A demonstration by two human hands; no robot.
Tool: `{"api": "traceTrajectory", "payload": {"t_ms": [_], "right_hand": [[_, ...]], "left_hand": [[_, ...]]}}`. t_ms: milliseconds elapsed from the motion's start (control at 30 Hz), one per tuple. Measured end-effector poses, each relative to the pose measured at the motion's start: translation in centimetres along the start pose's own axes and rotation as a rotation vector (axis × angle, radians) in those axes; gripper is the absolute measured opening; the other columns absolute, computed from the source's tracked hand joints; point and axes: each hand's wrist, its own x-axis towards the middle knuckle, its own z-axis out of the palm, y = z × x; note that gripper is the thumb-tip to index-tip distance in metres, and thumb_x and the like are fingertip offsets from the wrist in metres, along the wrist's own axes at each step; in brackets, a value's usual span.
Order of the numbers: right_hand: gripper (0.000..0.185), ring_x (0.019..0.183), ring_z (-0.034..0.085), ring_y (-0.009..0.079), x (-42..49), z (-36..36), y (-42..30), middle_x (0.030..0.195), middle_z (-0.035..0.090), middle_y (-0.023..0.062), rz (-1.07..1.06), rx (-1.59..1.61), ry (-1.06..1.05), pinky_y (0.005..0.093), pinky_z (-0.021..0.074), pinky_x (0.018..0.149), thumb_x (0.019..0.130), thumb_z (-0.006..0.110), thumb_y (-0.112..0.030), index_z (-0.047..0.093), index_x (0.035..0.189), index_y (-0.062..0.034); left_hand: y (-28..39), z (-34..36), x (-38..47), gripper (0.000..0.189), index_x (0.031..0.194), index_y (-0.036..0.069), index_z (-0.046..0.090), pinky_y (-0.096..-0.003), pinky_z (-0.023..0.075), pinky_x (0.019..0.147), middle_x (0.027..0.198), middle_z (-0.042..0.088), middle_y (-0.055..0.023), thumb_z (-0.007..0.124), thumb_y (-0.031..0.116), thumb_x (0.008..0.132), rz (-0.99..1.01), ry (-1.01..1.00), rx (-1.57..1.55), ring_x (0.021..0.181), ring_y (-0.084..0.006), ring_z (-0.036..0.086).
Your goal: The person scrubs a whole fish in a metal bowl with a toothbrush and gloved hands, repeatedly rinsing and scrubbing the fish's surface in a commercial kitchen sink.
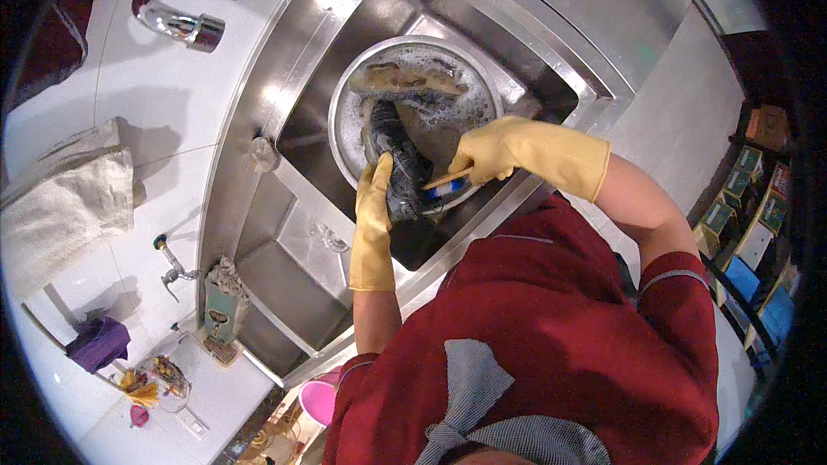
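Both my hands wear yellow rubber gloves over a round metal basin [336, 135] of soapy, brownish water set in a steel sink. My left hand [375, 194] holds a dark, wet shoe [394, 155] by its near side; the shoe lies slanted across the basin's near left rim. In my right hand [484, 152] is a brush [447, 187] with a wooden-coloured back and blue and white bristles, close against the shoe's right side. A second item, brownish and perhaps another shoe [407, 82], lies in the suds at the basin's far side.
A chrome faucet [177, 22] juts from the white wall at upper left. A smaller sink basin [294, 271] adjoins at lower left, near a wall tap [173, 268]. Beige cloth [71, 200] and purple cloth [98, 343] hang at left. A pink bucket [318, 402] stands below; stocked shelves [743, 232] are right.
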Motion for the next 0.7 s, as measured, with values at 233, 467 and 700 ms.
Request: {"api": "traceTrajectory", "payload": {"t_ms": [233,467,700], "right_hand": [[0.050,0.116,0.068,0.0388,4.9,9.1,0.1,0.129,0.071,0.0179,-0.318,0.410,0.687,0.0471,0.0532,0.100,0.095,0.061,-0.026,0.063,0.145,-0.0231],[0.042,0.109,0.069,0.0439,3.7,6.4,-1.0,0.118,0.072,0.0234,-0.068,0.424,0.799,0.0533,0.0545,0.094,0.095,0.066,-0.037,0.064,0.124,-0.0064],[0.044,0.098,0.070,0.0458,-0.8,7.7,-0.1,0.115,0.069,0.0242,-0.179,0.080,0.713,0.0548,0.0578,0.084,0.101,0.052,-0.015,0.054,0.145,-0.0174]], "left_hand": [[0.5,-0.6,-1.5,0.068,0.141,-0.005,0.053,-0.0401,0.0618,0.089,0.124,0.070,-0.0166,0.066,0.048,0.102,0.108,0.151,0.047,0.104,-0.0285,0.073],[0.5,-0.3,-0.1,0.079,0.149,0.002,0.051,-0.0472,0.0471,0.116,0.141,0.064,-0.0146,0.052,0.066,0.102,0.052,0.079,-0.180,0.129,-0.0326,0.061],[1.2,0.5,0.5,0.077,0.150,0.001,0.051,-0.0464,0.0485,0.114,0.144,0.062,-0.0152,0.055,0.062,0.103,0.039,-0.037,-0.244,0.127,-0.0326,0.062]]}}
